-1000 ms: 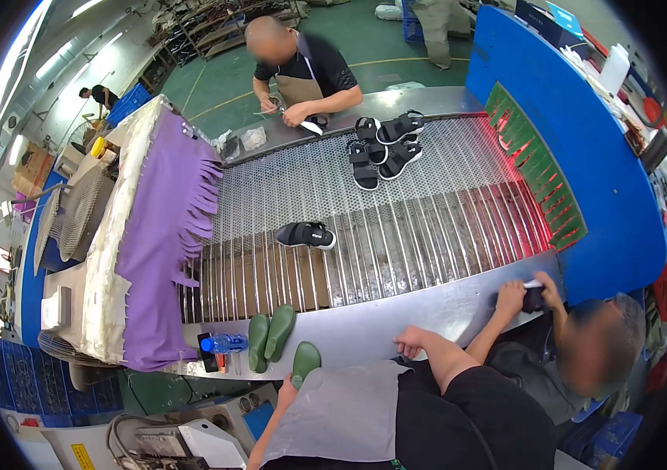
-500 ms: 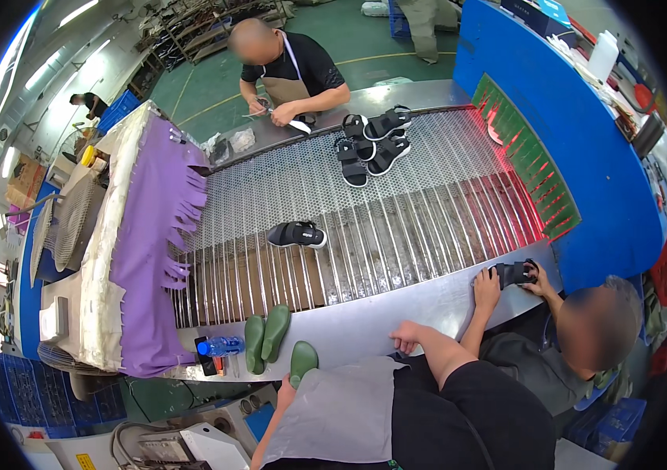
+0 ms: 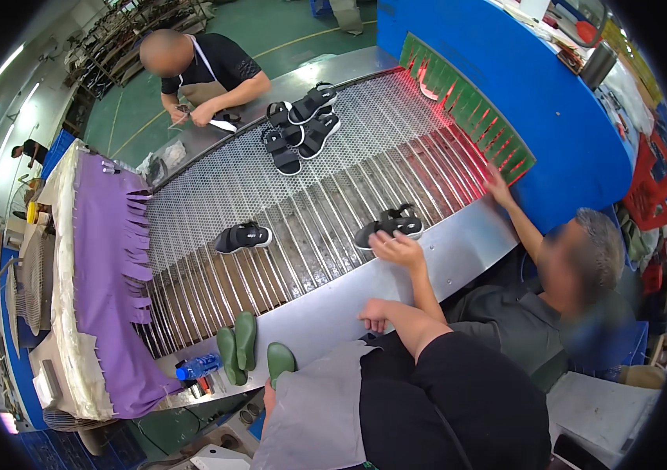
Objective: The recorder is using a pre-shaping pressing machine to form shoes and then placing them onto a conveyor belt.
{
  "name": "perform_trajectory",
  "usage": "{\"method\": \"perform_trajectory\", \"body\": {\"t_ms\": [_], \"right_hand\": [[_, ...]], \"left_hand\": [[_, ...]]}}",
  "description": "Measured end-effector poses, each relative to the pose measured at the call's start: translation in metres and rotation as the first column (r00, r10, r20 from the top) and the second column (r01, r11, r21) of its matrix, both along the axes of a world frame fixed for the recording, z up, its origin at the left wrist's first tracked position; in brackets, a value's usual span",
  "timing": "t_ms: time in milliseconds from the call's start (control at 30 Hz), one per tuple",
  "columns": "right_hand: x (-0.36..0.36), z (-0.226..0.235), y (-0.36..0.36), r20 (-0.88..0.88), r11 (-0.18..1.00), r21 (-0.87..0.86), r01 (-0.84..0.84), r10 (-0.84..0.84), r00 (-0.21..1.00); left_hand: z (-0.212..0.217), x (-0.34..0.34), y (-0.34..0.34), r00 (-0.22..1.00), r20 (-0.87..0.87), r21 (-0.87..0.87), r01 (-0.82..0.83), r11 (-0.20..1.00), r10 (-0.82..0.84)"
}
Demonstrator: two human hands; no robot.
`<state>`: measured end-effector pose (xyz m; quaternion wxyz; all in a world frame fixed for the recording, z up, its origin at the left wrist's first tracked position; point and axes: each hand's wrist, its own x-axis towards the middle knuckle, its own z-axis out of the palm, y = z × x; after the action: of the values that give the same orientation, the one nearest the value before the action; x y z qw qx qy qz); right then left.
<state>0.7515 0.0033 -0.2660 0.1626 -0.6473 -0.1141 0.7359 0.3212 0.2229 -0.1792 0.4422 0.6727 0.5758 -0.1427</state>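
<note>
Green insole (image 3: 279, 362) lies alone on the steel ledge (image 3: 459, 243) at the near edge of the conveyor (image 3: 310, 211), just above the left hand (image 3: 269, 396), which peeks out beside the grey apron (image 3: 310, 423). Only a sliver of that hand shows, so I cannot tell whether it touches the insole or how its fingers are set. Two more green insoles (image 3: 237, 354) lie side by side just left of it, near a blue bottle (image 3: 197, 366). The right hand (image 3: 373, 313) rests on the ledge further right, fingers bent loosely and holding nothing. Beside it, a seated co-worker's hand (image 3: 400, 247) touches a black sandal (image 3: 389, 225) at the belt's edge, while their other hand (image 3: 498, 188) reaches toward the green-flapped opening (image 3: 474, 110) of the blue machine (image 3: 537, 86). Another sandal (image 3: 243, 236) sits mid-belt, and a cluster of sandals (image 3: 300, 125) lies at the far end, near a second co-worker (image 3: 208, 74) bent over the far ledge. Purple fringe (image 3: 118, 266) hangs over the belt's left end.
</note>
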Motion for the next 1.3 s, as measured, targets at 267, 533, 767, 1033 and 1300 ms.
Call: {"method": "perform_trajectory", "body": {"t_ms": [267, 533, 767, 1033, 1300], "right_hand": [[0.047, 0.089, 0.039, 0.696, 0.781, 0.495, 0.380, -0.618, 0.364], [0.125, 0.049, 0.092, 0.797, 0.825, 0.304, 0.477, -0.495, 0.348], [0.149, 0.035, 0.093, 0.725, 0.652, 0.441, 0.617, -0.664, 0.184], [0.182, 0.007, 0.081, 0.904, 0.922, 0.219, 0.319, -0.314, 0.290], [0.082, 0.093, 0.162, 0.683, 0.965, 0.249, -0.084, -0.114, 0.721]], "left_hand": [[-0.001, -0.025, -0.008, 1.000, 0.005, 0.102, -0.016, 0.995, 0.015], [-0.029, -0.062, -0.029, 0.986, 0.096, 0.186, -0.151, 0.971, 0.135], [0.041, -0.018, -0.055, 0.962, 0.107, 0.203, -0.268, 0.942, 0.250], [0.069, -0.015, -0.078, 0.875, 0.154, 0.130, -0.479, 0.868, 0.459], [0.077, -0.030, -0.090, 0.813, 0.202, 0.118, -0.574, 0.810, 0.547]]}}
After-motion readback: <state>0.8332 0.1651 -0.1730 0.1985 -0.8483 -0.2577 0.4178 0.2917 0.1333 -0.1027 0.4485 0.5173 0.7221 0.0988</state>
